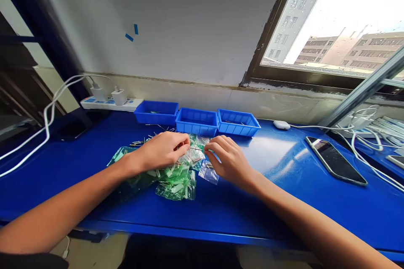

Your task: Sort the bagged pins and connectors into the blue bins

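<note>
Your left hand [166, 149] and right hand [232, 159] face each other over the pile, thin rod [197, 149] in line between the fingertips. Grip on both: fingers curled in; whether either one is clamped on the rod doesn't show. Progress, my read: early. Of the 3 blue trays, the left tray [154, 119] and right tray [238, 129] each show a little inside. Left to handle, by the look of it: filled green packets [175, 189], 1 clear packet [208, 174] beside your right hand, loose rods [136, 143] on the bench [268, 201] beyond your left wrist.
</note>
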Available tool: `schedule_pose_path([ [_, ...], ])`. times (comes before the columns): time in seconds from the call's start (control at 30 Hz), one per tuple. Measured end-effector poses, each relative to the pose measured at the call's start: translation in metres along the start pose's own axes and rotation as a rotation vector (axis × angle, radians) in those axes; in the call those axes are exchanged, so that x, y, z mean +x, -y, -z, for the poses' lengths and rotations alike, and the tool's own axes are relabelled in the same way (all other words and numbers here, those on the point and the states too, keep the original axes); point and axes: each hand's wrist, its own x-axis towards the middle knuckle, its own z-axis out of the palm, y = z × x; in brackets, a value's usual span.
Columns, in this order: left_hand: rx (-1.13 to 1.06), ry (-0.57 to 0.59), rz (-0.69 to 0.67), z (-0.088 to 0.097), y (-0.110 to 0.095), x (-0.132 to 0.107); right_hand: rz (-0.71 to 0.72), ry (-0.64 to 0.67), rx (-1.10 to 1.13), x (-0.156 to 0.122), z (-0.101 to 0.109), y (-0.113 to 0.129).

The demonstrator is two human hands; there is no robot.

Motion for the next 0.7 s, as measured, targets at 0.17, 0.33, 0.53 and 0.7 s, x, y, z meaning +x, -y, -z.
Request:
schedule_pose_path([
  [0.17, -0.114, 0.028, 0.018, 0.001, 0.004, 0.0, 0.05, -0.024, -0.038, 0.0, 0.0, 0.001],
  [0.33, -0.185, 0.107, 0.009, 0.002, 0.001, -0.001, 0.119, -0.068, -0.054, 0.001, 0.0, -0.001],
  [0.53, -0.203, 0.145, -0.007, 0.002, -0.002, -0.001, 0.141, -0.09, -0.079, 0.004, 0.002, 0.002],
  [0.7, 0.025, -0.006, 0.06, 0.011, 0.03, 0.007, -0.052, -0.226, -0.209, 0.003, 0.011, -0.046],
])
